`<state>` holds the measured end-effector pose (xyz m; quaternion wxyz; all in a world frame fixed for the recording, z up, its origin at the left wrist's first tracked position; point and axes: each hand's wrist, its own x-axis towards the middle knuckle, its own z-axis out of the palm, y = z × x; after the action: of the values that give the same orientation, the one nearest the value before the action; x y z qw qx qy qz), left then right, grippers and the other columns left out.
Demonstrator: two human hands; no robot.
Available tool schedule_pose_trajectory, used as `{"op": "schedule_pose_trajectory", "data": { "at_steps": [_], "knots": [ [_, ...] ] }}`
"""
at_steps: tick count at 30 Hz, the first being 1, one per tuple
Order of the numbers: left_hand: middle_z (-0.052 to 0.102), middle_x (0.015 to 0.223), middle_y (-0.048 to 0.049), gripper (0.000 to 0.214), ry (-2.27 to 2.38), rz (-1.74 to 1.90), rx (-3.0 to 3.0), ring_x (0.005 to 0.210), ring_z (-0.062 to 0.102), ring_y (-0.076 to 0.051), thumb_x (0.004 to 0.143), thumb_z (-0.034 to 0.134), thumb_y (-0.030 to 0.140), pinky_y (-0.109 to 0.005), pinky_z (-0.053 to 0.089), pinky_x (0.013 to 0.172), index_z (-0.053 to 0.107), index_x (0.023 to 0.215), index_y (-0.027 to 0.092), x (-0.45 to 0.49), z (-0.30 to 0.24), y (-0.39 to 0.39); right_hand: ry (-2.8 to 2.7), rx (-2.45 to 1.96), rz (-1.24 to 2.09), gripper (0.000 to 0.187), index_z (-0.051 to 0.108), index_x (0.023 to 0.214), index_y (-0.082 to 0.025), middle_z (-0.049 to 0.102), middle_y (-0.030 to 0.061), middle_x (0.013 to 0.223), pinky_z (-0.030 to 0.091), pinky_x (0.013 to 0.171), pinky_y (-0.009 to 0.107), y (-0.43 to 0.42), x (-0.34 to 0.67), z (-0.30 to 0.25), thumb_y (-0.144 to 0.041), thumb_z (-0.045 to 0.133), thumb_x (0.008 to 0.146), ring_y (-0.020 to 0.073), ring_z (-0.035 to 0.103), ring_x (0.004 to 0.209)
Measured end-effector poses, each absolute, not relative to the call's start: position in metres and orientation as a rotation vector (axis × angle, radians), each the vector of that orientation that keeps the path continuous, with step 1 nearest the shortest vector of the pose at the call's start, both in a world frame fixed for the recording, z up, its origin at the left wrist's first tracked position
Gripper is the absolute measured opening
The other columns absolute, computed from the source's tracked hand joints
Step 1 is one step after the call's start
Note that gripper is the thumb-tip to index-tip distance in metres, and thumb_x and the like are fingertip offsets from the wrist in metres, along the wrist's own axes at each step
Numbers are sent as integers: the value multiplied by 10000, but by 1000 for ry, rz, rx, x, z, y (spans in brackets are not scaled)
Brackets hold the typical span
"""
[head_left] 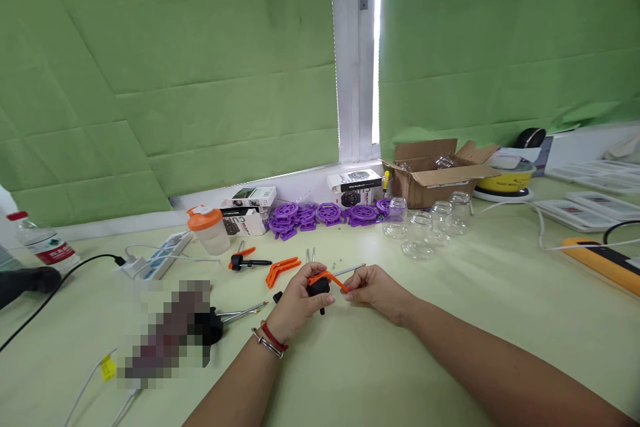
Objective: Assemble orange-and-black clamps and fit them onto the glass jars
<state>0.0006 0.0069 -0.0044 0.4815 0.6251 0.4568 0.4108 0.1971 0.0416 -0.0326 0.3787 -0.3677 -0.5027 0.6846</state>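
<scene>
My left hand (300,300) grips a black plastic part with a bent orange arm (327,275) fitted against it. At the other side, my right hand (373,293) pinches the tip of that orange arm between thumb and fingers. A thin metal rod (351,269) runs just above it, its far end by my right index finger; I cannot tell which hand holds it. Beyond my left hand lie bent orange plastic pieces (281,271) and a similar black and orange part (245,261). Thin metal rods (311,255) stand or lie just behind my fingers.
Purple plastic wheels (327,214) lie along the back beside printed boxes (247,219). Several glass jars (419,237) stand before an open cardboard box (435,180). An orange-lidded cup (209,230), a power strip (163,257) and black-handled screwdrivers (213,325) are left. A yellow-black device (607,263) lies right.
</scene>
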Motion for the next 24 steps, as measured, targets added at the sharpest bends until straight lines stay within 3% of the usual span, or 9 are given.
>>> {"op": "schedule_pose_trajectory", "data": {
  "at_steps": [11,16,21,24],
  "knots": [
    [520,1012,-35,537,1113,992,1528,893,486,-152,655,721,254,-290,416,801,479,1131,197,2,-4,8,-1320,-932,1726,245,574,575,-123,648,15,706,447,610,250,42,195,-34,-175,791,473,96,553,603],
    [534,948,-25,460,1064,972,1551,854,477,-147,679,702,269,-273,405,767,532,1099,192,0,-7,9,-1356,-934,1712,241,573,594,-123,636,7,669,431,592,236,42,194,-36,-188,783,496,93,542,593],
    [525,910,-11,403,1092,982,1570,804,467,-129,712,673,291,-256,396,737,528,1077,202,-1,-4,8,-1603,-984,1613,195,612,673,-135,590,-17,589,375,508,211,46,204,-37,-285,724,617,74,480,511],
    [522,902,-7,397,1089,975,1550,788,466,-125,722,660,305,-252,393,726,518,1080,209,-1,1,6,-1847,-1081,1410,267,638,677,-137,566,-9,572,372,483,220,52,218,-26,-402,648,703,82,469,481]
  ]
}}
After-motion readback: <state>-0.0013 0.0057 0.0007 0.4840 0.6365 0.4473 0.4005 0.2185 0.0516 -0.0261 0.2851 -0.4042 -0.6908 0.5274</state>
